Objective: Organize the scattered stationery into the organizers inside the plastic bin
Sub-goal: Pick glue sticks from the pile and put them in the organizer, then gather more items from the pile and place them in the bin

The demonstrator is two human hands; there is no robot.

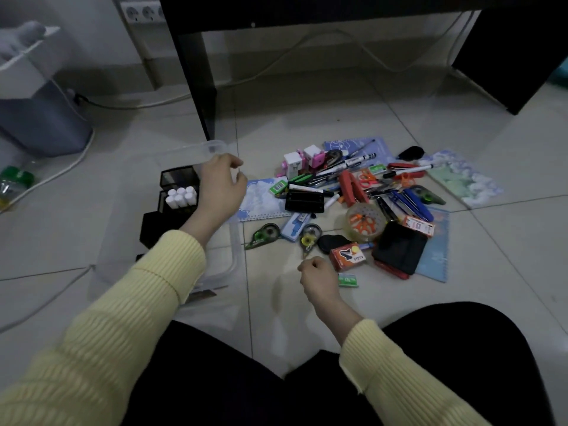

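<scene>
While the left hand (219, 192) hovers over the clear plastic bin (234, 259), its fingers loosely curled and holding nothing that shows, the right hand (319, 281) sits low over the floor (307, 133). It is just beside a small green staple box (349, 280) and near a yellow-wheeled correction tape (309, 238). Its fingers are tucked into a fist with the palm hidden, so whether they pinch something small cannot be told.

Inside the bin stand black mesh organizers (175, 178), and one holds a cluster of white-capped tubes (181, 196). Most of the scattered stationery (335, 179) lies heaped on the floor to the right of the bin, so the sorting looks barely begun.

The heap itself is the main hazard. Pens, a red stapler (353, 190), orange-handled scissors (367, 178) and a roll of tape (364, 224) overlap one another on top of notebooks. Pulling one piece free would likely drag its neighbours along or send pens rolling across the tiles. The scissors, if grabbed without a look, could nick a finger. The mesh organizers look light, and a hurried drop against a rim might tip one and spill the tubes. The bin's transparent wall is hard to read in this dim light, so a wrist could catch it.
</scene>
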